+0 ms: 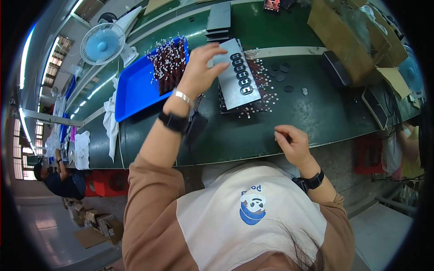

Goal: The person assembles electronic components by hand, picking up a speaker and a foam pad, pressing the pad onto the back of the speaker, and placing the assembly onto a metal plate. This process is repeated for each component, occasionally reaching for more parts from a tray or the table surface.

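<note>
A silver metal plate (238, 86) lies tilted on the green bench, with a row of several black oval parts (240, 67) along it. At the plate's upper left edge is my left hand (201, 67), thumb and fingers spread, nothing visible between them; whether it touches the plate I cannot tell. My right hand (294, 145) hovers by the bench's front edge, fingers curled and thumb near the forefinger; anything pinched there is too small to see. Dark red wires with white connectors (262, 83) stick out from beneath the plate. Loose black ovals (281, 72) lie to its right.
Left of the plate, a blue tray (135, 92) holds bundles of dark red wires (168, 63). Stacked grey plates (219, 20) stand behind. At right are a cardboard box (357, 40) and a black oblong case (336, 69). A fan (102, 44) stands far left; another person (63, 178) sits beyond.
</note>
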Demonstrator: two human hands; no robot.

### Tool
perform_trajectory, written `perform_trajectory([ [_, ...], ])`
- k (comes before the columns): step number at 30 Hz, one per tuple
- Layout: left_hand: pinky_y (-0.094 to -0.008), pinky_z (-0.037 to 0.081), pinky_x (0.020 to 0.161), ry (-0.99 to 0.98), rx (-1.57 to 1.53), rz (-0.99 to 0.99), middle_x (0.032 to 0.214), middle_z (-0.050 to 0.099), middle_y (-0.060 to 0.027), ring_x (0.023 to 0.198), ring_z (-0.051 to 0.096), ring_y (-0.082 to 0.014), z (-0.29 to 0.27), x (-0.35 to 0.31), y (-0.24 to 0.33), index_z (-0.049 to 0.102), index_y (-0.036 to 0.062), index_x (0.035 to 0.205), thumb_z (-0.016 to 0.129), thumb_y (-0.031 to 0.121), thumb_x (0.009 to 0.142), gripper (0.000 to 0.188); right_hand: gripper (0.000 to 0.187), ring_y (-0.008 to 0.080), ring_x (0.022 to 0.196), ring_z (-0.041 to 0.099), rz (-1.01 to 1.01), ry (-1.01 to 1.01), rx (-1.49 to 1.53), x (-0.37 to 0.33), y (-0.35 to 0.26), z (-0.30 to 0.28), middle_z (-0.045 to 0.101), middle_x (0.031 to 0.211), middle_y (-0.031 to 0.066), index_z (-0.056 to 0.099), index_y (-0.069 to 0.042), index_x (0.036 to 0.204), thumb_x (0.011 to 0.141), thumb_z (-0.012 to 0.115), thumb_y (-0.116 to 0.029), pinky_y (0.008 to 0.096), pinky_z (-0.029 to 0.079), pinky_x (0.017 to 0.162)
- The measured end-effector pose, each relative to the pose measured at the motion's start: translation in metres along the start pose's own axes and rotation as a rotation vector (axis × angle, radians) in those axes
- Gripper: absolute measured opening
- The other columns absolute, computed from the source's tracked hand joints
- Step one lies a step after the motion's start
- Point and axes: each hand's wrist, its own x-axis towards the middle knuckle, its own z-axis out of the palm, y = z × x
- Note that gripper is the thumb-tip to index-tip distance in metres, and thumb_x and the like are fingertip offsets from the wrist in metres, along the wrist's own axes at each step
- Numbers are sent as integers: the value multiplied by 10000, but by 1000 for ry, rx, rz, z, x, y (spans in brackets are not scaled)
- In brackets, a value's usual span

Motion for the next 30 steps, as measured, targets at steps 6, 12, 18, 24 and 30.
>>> perform_trajectory([
  [6,-437,261,1034,-290,-23,55,1348,420,-158,1269,318,-369,27,50,-49,608,246,1148,622,357,822,345,112,104,638,582,30,-9,41,1,-2,-4,626,763,66,618,15,924,815,600,1,213,454,572],
  [12,-468,149,1078,-489,94,209,1421,325,-134,1324,213,-381,27,68,-50,594,313,1164,560,388,862,314,108,106,629,576,45,19,85,3,-2,-6,623,759,68,617,16,916,811,598,1,214,450,571],
  [18,-457,151,1087,-614,224,213,1446,273,-119,1337,185,-359,22,76,-38,598,264,1147,543,317,881,276,92,152,562,551,-16,51,61,7,-6,-2,615,732,88,622,10,875,783,621,-4,248,434,522],
  [24,-454,155,1088,-560,76,196,1438,290,-109,1346,169,-351,27,73,-47,617,225,1060,565,270,872,200,107,126,613,575,7,25,31,7,-5,-3,626,770,81,616,17,904,798,604,3,229,448,561],
  [30,-420,279,1041,-289,-266,135,1241,517,-103,1255,352,-309,26,62,-41,613,113,1000,598,156,850,157,113,121,622,575,-22,7,14,3,-6,-3,624,774,75,611,17,915,803,601,2,226,449,564],
])
